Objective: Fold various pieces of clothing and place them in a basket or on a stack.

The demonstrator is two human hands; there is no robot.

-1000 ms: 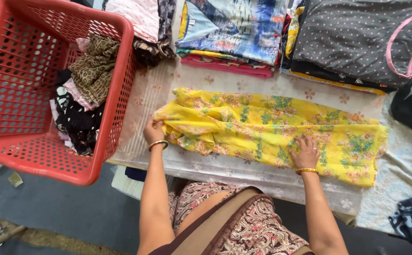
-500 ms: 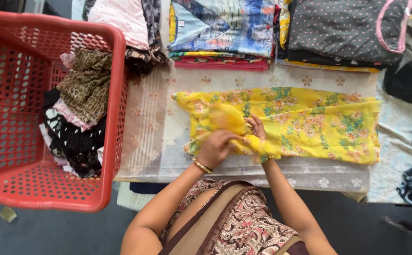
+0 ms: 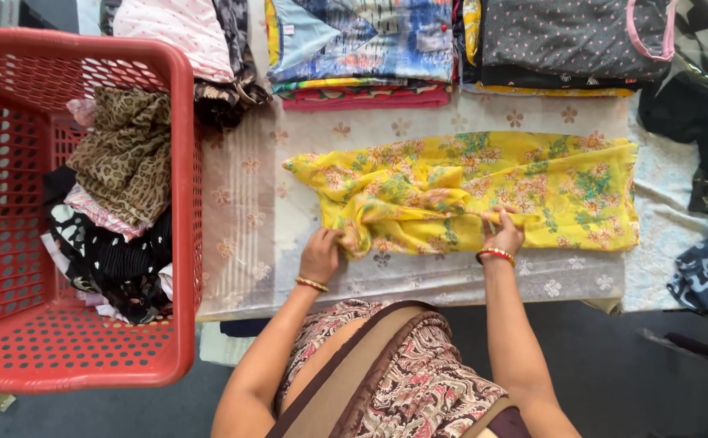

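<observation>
A yellow floral cloth [image 3: 524, 182] lies spread across a white flowered table cover [image 3: 248, 203], its left part bunched and folded over. My left hand [image 3: 321, 253] grips the cloth's near left corner at the fold. My right hand [image 3: 503, 231] pinches the near edge further right. Both wrists wear bangles.
A red plastic basket [image 3: 182, 195] with several crumpled clothes stands at the left edge of the table. Folded piles line the far side: a pink one [image 3: 183, 32], a blue patterned one [image 3: 362, 40], a grey dotted one [image 3: 565, 36]. Dark garments [image 3: 707, 178] hang at the right.
The cloth's left end has been folded rightward over the middle. My hands, which came together half a second ago, have moved apart along the near edge.
</observation>
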